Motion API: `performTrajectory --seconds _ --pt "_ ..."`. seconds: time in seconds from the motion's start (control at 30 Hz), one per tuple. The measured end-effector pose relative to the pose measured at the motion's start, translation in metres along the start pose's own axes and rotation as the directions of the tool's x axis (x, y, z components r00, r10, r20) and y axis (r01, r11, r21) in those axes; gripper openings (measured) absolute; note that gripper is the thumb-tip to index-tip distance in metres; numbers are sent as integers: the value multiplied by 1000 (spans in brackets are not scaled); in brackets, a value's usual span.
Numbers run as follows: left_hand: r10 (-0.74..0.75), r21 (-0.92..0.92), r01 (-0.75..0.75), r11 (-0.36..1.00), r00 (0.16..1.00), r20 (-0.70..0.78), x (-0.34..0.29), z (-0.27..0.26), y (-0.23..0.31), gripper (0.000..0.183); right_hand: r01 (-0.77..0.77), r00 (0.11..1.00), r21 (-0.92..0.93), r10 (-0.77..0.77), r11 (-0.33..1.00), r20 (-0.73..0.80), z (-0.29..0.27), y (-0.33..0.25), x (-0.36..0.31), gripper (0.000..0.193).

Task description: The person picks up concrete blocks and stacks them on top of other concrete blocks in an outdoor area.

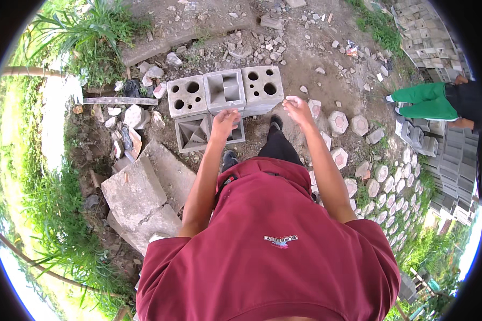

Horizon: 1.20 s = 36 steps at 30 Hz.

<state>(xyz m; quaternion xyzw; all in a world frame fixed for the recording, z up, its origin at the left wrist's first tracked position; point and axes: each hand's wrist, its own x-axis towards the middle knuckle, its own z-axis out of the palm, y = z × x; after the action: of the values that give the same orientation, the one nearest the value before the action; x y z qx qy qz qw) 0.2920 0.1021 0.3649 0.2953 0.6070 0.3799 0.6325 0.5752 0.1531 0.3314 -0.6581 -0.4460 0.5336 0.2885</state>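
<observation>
My left hand (pixel 224 125) hovers in front of a grey concrete block with square cavities (pixel 227 106), its fingers loosely bent and holding nothing visible. Just off the right corner of a block with round holes (pixel 261 83) is my right hand (pixel 299 112), thumb and fingers slightly apart with nothing seen between them. Another round-holed block (pixel 186 96) stands at the left end of this row. Below the row, nearer to me, lies a hollow block (pixel 194 135) with angled inner walls; my left forearm partly covers that lower layer.
Broken concrete slabs (pixel 136 187) lie to my left beside rubble and grass. Hexagonal pavers (pixel 338 122) spread over the ground at right. A person in green trousers (pixel 423 100) stands at far right near stacked grey blocks (pixel 455 160). Stones (pixel 270 48) litter the ground beyond the row.
</observation>
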Motion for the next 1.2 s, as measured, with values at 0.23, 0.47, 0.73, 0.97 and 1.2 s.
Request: performTrajectory --seconds 0.23,0.47,0.73,0.97,1.2 --pt "-284 -242 253 937 953 -105 116 70 -71 32 -29 995 -471 73 882 74 -9 21 119 48" --pt "-515 -167 488 857 794 -323 196 138 -124 43 -105 991 -563 131 820 6 15 113 227 101" --pt "-575 -241 522 818 738 -353 224 151 -152 36 -304 923 -488 380 818 62 32 147 264 89" --pt "-581 -380 451 808 720 -381 236 135 -153 35 -280 942 -503 336 818 21 35 152 270 66" --pt "-549 -388 408 827 737 -395 213 128 -165 32 -264 943 -534 331 803 31 28 137 269 52"
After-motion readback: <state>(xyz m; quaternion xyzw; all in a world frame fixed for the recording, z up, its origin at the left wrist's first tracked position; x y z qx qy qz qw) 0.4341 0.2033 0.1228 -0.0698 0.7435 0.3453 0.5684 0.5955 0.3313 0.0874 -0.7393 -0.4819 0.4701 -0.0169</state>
